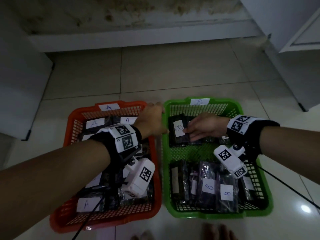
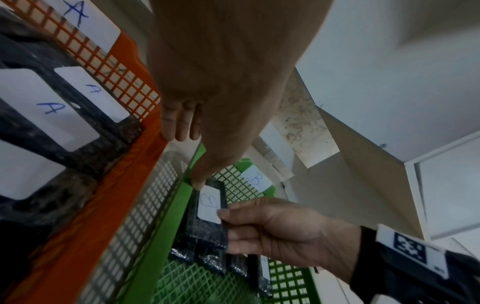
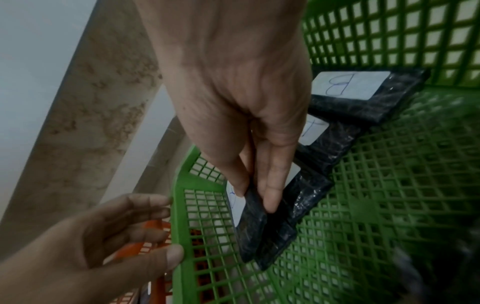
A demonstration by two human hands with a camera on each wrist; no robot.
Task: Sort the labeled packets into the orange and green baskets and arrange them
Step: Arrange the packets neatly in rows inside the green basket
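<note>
The orange basket (image 1: 72, 116), tagged A, stands on the left and holds black packets with A labels (image 1: 94, 123). Beside it on the right is the green basket (image 1: 239, 108), tagged B. My right hand (image 1: 188, 135) pinches a black B packet (image 1: 178, 130) at the back left of the green basket, thumb on its white label (image 2: 209, 205). The packet leans against other B packets (image 3: 348, 86) in a back row. More B packets (image 1: 209, 186) fill the front row. My left hand (image 1: 161, 121) holds nothing; its thumb touches the green basket's left rim (image 3: 179, 205).
Both baskets sit on pale floor tiles (image 1: 155, 75). A white cabinet (image 1: 22, 101) stands at the left and white furniture (image 1: 303, 66) at the right, with a stained wall plinth behind. Toes (image 1: 216, 232) show at the bottom edge. Camera cables trail over both baskets.
</note>
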